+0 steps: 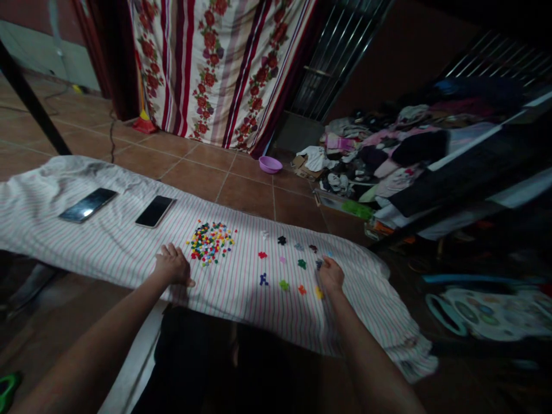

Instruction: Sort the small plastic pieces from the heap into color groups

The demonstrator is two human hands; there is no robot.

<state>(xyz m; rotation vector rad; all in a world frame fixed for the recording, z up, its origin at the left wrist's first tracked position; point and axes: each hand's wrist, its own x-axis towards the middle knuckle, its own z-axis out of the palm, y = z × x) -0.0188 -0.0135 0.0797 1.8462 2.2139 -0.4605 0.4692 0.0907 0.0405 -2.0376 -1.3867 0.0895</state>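
My left hand (172, 265) lies flat on the striped cloth (233, 296), fingers stretched out, just left of a mixed heap of small coloured pieces (211, 242). At the right of the cloth my right hand (332, 276) is closed in a pinch beside a small dark grey cluster (319, 264); whatever is between the fingertips is too small to make out. Small one-colour clusters sit in rows nearby: black (282, 240), red (263, 255), green (302, 264), dark blue (263, 280), lime (283, 285), orange (302, 290) and yellow (319, 292). Paler ones lie among them.
Two phones (155, 211) lie on the cloth's left part. Beyond it, a purple basin (270, 165) stands on the tiled floor before a floral curtain (215, 69). Clothes (388, 144) are piled at the right, and a dark metal bar (34, 98) slants at the left.
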